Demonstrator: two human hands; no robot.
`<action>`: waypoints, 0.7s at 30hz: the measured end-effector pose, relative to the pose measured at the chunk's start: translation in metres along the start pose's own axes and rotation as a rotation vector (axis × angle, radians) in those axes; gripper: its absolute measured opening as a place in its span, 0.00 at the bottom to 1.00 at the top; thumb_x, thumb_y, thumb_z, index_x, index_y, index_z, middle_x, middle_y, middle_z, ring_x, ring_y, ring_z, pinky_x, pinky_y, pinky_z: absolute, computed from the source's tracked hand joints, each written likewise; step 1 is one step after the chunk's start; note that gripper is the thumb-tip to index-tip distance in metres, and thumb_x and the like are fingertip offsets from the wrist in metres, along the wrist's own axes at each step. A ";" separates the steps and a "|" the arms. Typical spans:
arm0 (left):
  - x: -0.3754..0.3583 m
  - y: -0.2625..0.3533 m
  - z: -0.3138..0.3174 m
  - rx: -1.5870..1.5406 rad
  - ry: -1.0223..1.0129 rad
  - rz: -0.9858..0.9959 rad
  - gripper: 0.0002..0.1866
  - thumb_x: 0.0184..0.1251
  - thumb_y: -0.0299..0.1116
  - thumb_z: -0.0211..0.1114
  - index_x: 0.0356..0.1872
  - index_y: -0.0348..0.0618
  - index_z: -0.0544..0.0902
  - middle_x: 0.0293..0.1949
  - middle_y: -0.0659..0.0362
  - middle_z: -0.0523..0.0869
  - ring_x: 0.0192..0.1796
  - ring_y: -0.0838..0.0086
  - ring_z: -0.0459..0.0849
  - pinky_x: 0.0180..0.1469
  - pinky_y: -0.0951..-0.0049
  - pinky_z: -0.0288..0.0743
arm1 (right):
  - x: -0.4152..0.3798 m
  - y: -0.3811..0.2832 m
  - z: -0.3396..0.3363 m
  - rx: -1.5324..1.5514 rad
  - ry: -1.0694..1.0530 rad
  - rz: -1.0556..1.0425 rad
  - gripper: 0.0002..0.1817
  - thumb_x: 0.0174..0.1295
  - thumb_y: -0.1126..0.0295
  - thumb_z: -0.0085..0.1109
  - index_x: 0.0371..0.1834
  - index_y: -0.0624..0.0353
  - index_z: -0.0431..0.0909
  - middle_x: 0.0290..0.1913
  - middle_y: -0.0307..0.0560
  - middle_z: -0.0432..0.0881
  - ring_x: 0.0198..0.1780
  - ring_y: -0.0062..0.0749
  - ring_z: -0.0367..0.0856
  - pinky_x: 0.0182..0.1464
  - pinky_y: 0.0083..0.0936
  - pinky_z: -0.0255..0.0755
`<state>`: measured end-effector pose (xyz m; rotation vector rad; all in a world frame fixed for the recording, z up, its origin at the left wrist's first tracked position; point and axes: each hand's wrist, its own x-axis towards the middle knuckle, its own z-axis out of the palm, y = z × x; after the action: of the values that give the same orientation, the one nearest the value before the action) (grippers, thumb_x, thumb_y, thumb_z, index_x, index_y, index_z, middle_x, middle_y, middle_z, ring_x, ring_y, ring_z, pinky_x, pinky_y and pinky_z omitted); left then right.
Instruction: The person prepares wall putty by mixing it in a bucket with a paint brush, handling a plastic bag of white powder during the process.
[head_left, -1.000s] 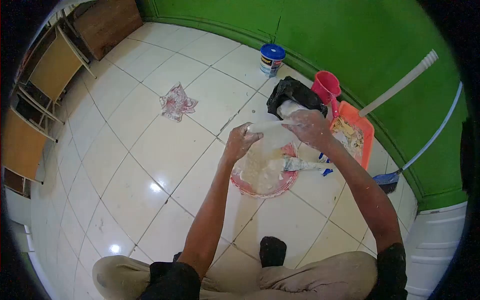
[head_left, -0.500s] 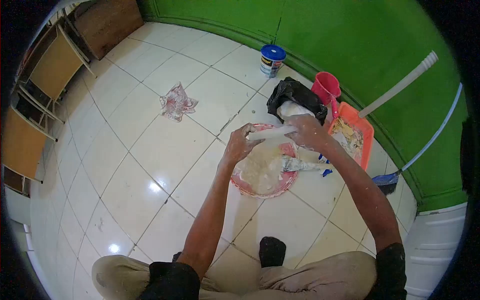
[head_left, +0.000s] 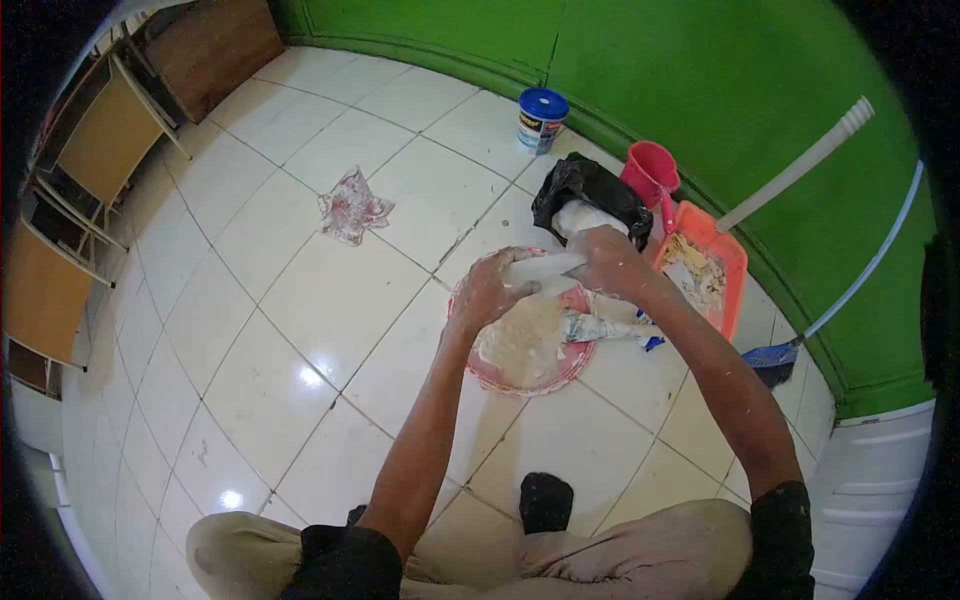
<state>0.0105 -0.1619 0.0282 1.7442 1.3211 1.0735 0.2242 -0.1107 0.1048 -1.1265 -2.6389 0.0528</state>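
Note:
A flat white strip spans the space between my hands above a round red basin. My left hand is closed on the strip's left end, with the thumb toward the near side. The other end sits in my right hand, whose fingers are partly hidden. Pale, wet-looking paste fills much of the basin below. A paste-smeared brush or tool rests across the basin's right rim, its handle pointing right under my forearm.
Beyond my right hand lie an open black bag with white material, a pink dipper and an orange dustpan holding debris. A blue-lidded tub stands near the green wall. A broom leans right; a stained cloth lies left.
My left hand has shifted slightly right along the white strip, and the strip now tilts a little differently. My right hand has barely moved.

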 end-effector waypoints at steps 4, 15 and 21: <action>0.004 -0.017 0.010 0.046 0.028 0.091 0.18 0.60 0.40 0.69 0.48 0.41 0.84 0.45 0.47 0.87 0.47 0.53 0.85 0.51 0.59 0.77 | 0.003 0.008 0.009 0.068 -0.072 -0.082 0.11 0.47 0.63 0.66 0.27 0.59 0.81 0.30 0.57 0.80 0.36 0.56 0.80 0.40 0.46 0.74; 0.000 0.001 0.002 0.009 -0.001 -0.083 0.20 0.58 0.40 0.71 0.49 0.43 0.85 0.43 0.48 0.87 0.46 0.53 0.85 0.48 0.59 0.78 | 0.005 0.013 -0.008 0.193 -0.116 0.067 0.16 0.43 0.59 0.74 0.25 0.60 0.82 0.25 0.55 0.80 0.29 0.52 0.79 0.35 0.40 0.72; 0.002 -0.016 0.013 0.059 0.016 -0.033 0.18 0.60 0.39 0.69 0.49 0.42 0.84 0.43 0.48 0.87 0.44 0.53 0.85 0.48 0.60 0.78 | 0.002 0.017 0.001 0.219 -0.213 0.142 0.18 0.43 0.59 0.74 0.31 0.61 0.83 0.34 0.56 0.83 0.41 0.53 0.82 0.44 0.43 0.74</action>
<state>0.0156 -0.1567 0.0089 1.7533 1.3998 1.0418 0.2347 -0.0973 0.1018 -1.2913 -2.6437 0.5038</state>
